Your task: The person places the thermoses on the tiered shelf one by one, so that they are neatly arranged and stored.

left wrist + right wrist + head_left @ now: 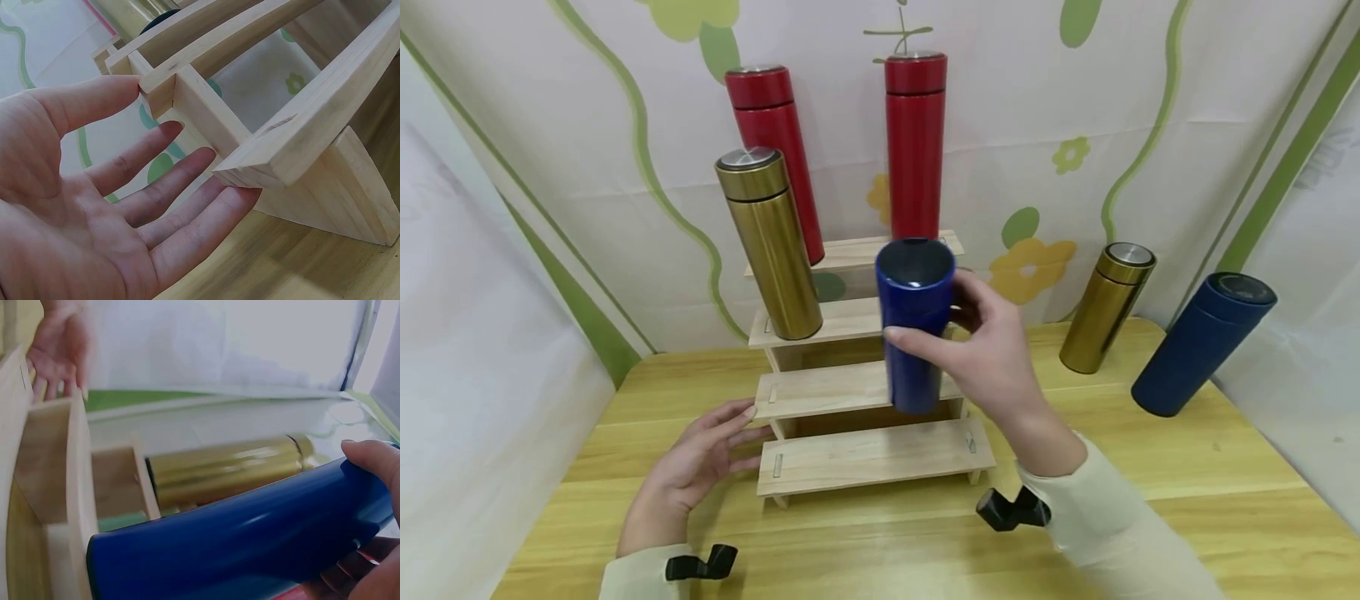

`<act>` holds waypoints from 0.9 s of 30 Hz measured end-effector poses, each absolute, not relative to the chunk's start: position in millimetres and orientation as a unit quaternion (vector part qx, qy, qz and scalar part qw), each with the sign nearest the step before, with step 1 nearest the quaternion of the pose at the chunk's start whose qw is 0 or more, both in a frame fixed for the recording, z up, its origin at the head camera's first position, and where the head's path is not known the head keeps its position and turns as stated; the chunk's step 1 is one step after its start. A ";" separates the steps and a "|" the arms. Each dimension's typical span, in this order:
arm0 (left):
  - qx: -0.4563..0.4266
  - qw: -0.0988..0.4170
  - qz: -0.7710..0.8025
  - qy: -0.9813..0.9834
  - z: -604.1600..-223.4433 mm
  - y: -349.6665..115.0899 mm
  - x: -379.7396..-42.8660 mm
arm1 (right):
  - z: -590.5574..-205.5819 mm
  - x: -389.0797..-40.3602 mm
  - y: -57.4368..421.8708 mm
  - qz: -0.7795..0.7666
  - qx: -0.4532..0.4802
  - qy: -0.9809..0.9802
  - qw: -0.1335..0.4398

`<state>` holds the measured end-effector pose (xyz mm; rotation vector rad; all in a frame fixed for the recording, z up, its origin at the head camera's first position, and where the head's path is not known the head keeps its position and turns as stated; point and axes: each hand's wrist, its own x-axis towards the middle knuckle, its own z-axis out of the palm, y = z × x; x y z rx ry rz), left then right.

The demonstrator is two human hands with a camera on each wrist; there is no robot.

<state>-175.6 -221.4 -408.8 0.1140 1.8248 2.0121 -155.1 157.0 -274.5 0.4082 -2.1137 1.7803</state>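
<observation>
My right hand (988, 354) grips a blue thermos flask (910, 312) round its upper part, thumb on the near side. The flask is upright over the right half of a stepped wooden rack (872, 458); whether its base touches a tier I cannot tell. In the right wrist view the flask (231, 534) spans the lower part, its base near a tier's edge. My left hand (696, 462) is at the rack's left side, fingers extended. In the left wrist view that hand (100, 219) has its thumb and little finger against tier ends of the rack (331, 100).
Two red flasks, one left (775, 142) and one right (916, 158), stand on the top tier. A gold flask (775, 250) stands on the tier below, at left. Another gold flask (1101, 317) and a dark blue flask (1198, 350) are on the table (1217, 483) at right.
</observation>
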 end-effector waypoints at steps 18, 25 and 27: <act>0.032 0.211 0.722 0.658 -410.2 -222.6 -175.5 | -277.2 -184.9 76.3 0.660 0.193 -0.721 0.084; 0.026 0.211 0.723 0.658 -409.5 -221.5 -176.8 | -274.2 -193.7 57.9 0.672 0.187 -0.714 0.069; 0.026 0.211 0.723 0.657 -409.6 -222.3 -176.6 | -273.5 -195.3 53.3 0.673 0.181 -0.715 0.065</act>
